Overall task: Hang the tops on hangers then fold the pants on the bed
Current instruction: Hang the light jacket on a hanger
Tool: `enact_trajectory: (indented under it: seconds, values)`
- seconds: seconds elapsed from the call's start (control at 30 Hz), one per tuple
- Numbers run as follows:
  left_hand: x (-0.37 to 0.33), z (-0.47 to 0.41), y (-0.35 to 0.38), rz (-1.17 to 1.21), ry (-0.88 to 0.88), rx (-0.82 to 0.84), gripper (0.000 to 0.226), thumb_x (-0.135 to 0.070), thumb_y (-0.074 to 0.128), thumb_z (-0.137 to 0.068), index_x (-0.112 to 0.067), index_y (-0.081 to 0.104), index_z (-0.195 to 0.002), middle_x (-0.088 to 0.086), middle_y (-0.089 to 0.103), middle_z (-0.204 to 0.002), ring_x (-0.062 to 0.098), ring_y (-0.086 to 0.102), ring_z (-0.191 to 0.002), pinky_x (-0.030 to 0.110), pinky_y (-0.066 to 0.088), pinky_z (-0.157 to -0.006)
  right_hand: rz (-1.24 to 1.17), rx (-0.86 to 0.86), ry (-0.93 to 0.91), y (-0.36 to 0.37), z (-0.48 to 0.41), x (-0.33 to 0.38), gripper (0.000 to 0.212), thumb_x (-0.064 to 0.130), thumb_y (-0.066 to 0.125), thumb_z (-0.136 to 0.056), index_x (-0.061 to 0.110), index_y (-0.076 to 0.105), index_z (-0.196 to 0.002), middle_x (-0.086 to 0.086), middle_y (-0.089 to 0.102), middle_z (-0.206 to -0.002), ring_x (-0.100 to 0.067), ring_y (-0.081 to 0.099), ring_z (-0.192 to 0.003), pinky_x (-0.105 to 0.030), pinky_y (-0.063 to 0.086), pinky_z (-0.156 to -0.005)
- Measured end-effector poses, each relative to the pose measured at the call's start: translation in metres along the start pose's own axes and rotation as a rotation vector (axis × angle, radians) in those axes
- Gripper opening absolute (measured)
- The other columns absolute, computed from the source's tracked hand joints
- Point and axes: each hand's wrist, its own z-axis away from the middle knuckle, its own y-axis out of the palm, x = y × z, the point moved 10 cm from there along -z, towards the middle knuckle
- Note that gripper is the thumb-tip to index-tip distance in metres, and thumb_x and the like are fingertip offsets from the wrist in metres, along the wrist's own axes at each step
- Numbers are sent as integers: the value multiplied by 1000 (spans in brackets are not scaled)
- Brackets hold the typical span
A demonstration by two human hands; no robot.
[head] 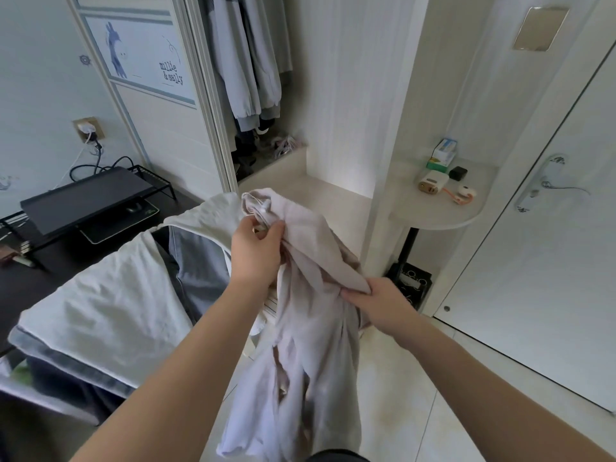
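Reading "millie & sally", door (143,58) stands behind garment (313,331).

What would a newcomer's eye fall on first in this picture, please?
The pale garment hanging in the middle of the view stands out first. The left hand grips its bunched top and the right hand pinches a fold lower down. Behind it, grey tops hang in the open wardrobe at the top, and a heap of white and grey clothes lies at the left.
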Motion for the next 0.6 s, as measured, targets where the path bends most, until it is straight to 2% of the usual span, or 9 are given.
enact_trajectory:
  seconds: [0.1, 0.17, 0.2, 0.27, 0.33, 0.4, 0.47, 0.53, 0.6]
  values:
    - [4, 10, 15, -22, 9, 190, 9, -31, 64, -92, -31, 61, -83, -2, 65, -82, 15, 58, -76, 38, 51, -76, -22, -45, -107, -12, 1, 37, 23, 28, 68, -96, 6, 74, -99, -20, 73, -98, -23, 71, -82, -31, 53, -70]
    - [6, 25, 22, -119, 34, 274, 9, -46, 65, -84, -46, 61, -75, -21, 61, -89, -1, 57, -76, 24, 47, -76, -76, -66, -150, -16, 2, 59, 27, 30, 66, -97, 4, 73, -102, -20, 73, -102, -31, 71, -95, -41, 57, -82]
    - [9, 33, 21, -119, 26, 274, 3, -53, 65, -80, -51, 63, -80, -26, 63, -95, -8, 59, -78, 16, 48, -77, -132, -70, -162, -16, 3, 70, 25, 28, 65, -97, 5, 73, -104, -18, 74, -103, -32, 72, -98, -44, 59, -85]
    - [20, 48, 19, -93, 20, 284, 33, -60, 65, -79, -48, 64, -110, -23, 66, -113, -13, 62, -91, 11, 49, -79, -248, -74, -178, -18, 2, 89, 21, 21, 65, -97, 6, 72, -111, -19, 74, -107, -33, 72, -99, -50, 61, -83]
    - [40, 64, 28, -113, -37, 360, 53, -58, 72, -77, -38, 59, -124, -22, 66, -116, -10, 64, -98, 12, 52, -80, -338, -71, -189, -20, -3, 105, 22, 13, 62, -98, 1, 68, -116, -22, 72, -110, -34, 72, -100, -49, 62, -79]
    - [61, 76, 37, -273, -78, 411, 47, -48, 80, -77, -32, 60, -118, -15, 71, -104, 4, 68, -95, 25, 57, -81, -409, -71, -199, -23, -10, 119, 20, 7, 58, -99, -1, 66, -115, -23, 71, -110, -33, 72, -99, -43, 62, -74]
    - [71, 77, 34, -481, -56, 349, 26, -37, 74, -87, -23, 64, -106, -6, 70, -88, 16, 66, -84, 35, 55, -76, -464, -90, -221, -27, -16, 131, 16, 6, 56, -100, 1, 68, -110, -20, 72, -107, -30, 72, -98, -39, 61, -70]
    - [71, 71, 27, -503, -32, 265, 16, -33, 67, -93, -17, 65, -91, -5, 65, -74, 17, 60, -72, 32, 47, -66, -525, -105, -220, -32, -22, 132, 16, 6, 56, -100, 3, 68, -111, -18, 71, -111, -30, 71, -104, -40, 61, -75]
    - [65, 64, 20, -451, -10, 210, 27, -31, 66, -95, -17, 58, -73, -12, 55, -58, 7, 49, -57, 21, 38, -53, -474, -71, -180, -29, -25, 123, 21, 11, 60, -99, 9, 68, -118, -13, 70, -121, -27, 67, -115, -42, 60, -90]
